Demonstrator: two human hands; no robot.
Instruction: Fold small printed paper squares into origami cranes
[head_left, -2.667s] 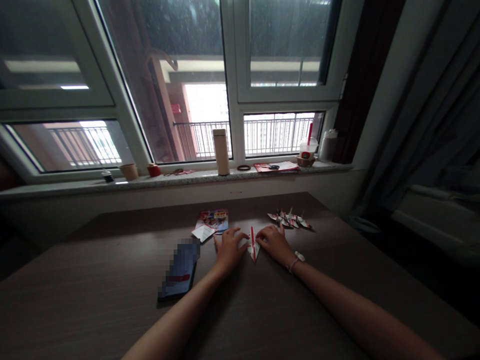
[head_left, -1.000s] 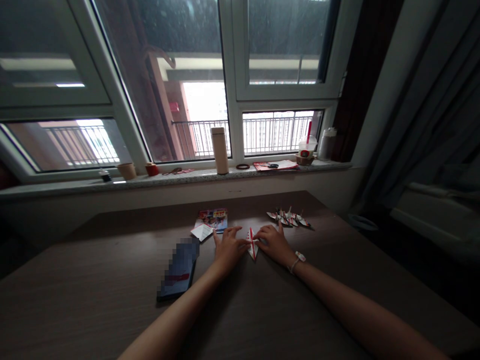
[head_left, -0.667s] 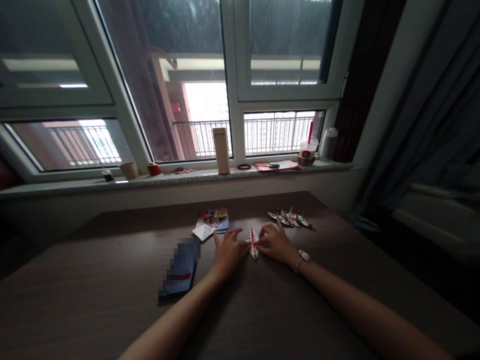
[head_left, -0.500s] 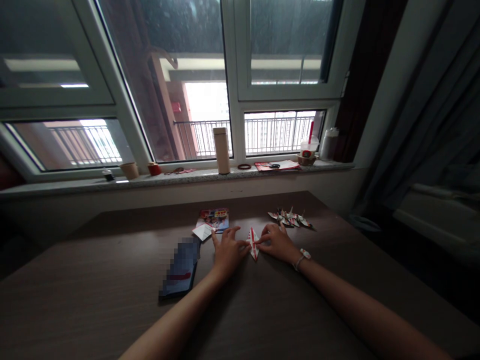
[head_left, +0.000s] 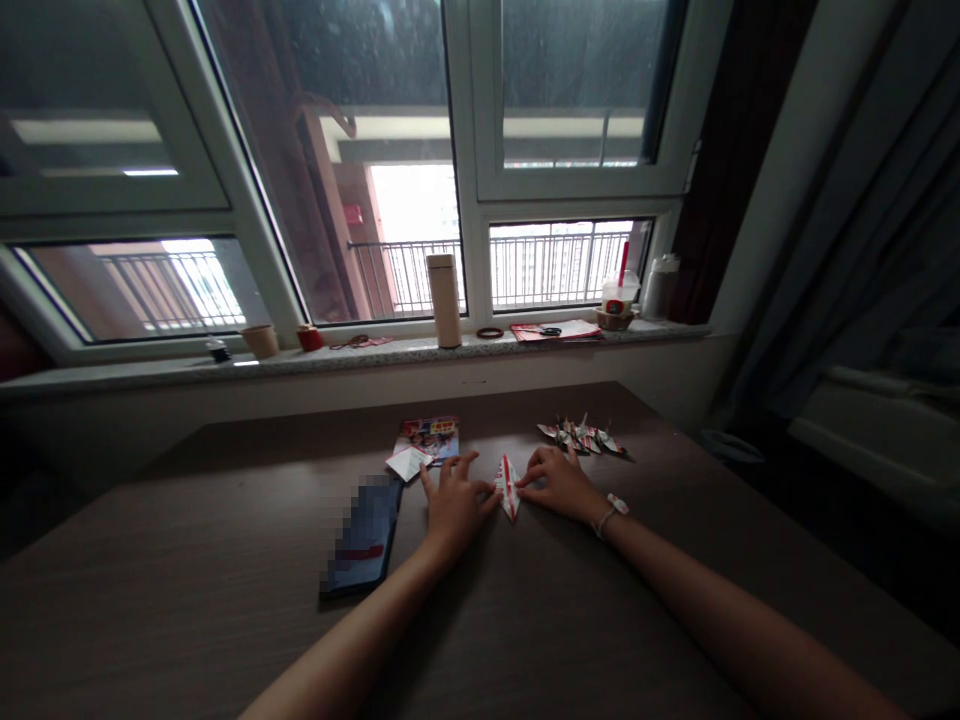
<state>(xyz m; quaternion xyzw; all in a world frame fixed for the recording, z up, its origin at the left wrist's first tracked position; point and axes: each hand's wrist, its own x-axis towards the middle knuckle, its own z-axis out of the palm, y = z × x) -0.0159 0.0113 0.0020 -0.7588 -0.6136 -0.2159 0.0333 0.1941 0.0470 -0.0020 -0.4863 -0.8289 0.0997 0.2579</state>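
A white folded paper [head_left: 507, 488] with red stripes, shaped like a narrow diamond, lies on the table in front of me. My left hand [head_left: 455, 508] has thumb and index finger at its left edge, the other fingers raised and spread. On the opposite edge, the thumb and fingertips of my right hand [head_left: 559, 484] pinch the paper. Beyond my right hand sits a cluster of several small folded paper pieces [head_left: 581, 436] with pointed tips. A loose white paper [head_left: 409, 463] is close to my left fingertips, partly over a colourful printed sheet [head_left: 430, 438].
A dark phone [head_left: 364, 540], partly pixelated, lies left of my left forearm. The windowsill [head_left: 337, 358] behind the table [head_left: 187, 540] carries a beige bottle [head_left: 444, 300], a paper cup [head_left: 260, 341], scissors [head_left: 550, 331] on red-and-white paper and a drink cup with a red straw [head_left: 618, 295].
My right hand has shifted very slightly to the right, its fingertips moving from the paper's middle to its right edge. My left hand stays almost still.
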